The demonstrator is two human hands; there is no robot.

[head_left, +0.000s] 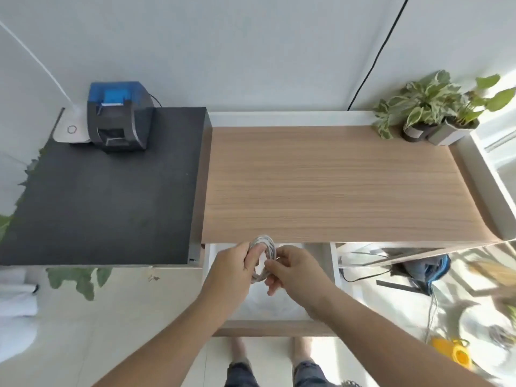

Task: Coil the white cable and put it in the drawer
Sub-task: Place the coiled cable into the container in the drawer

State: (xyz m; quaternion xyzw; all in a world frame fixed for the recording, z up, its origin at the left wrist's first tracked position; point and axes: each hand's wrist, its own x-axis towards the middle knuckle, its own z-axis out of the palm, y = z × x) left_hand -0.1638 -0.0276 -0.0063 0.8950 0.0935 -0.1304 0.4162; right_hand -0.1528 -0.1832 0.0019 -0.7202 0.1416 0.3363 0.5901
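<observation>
Held in both hands above the open drawer [275, 328], just in front of the near edge of the wooden tabletop [335, 185]: the white cable [265, 248], wound into a small round coil of several loops, standing roughly on edge. Left hand [233, 263] closed around the coil's left side, fingers hooked through the middle of the loops, grip clamped on the cable. Right hand [296, 270] touching the coil's right and lower part, thumb and fingertips pinched on the strands there, grip likewise clamped on the cable. Upper arc of the coil showing above the two hands, overlapping the tabletop's front edge; lower arc emerging between the hands. Loose end of the cable not clearly visible.

Drawer pulled out toward the person, pale inside, wooden front panel nearest the body, both forearms crossing over it. Contents hard to make out beneath the hands.

Left of the wooden surface, a raised black surface [106, 191] carrying a dark printer [118, 117] with a blue top at its far corner, and beside that a white lamp base [71, 129]. At the far right corner of the tabletop, two potted plants [430, 107] set close together. A black cord [374, 60] running up the wall behind. Below, bare legs and dark shorts of the person on a light floor.
</observation>
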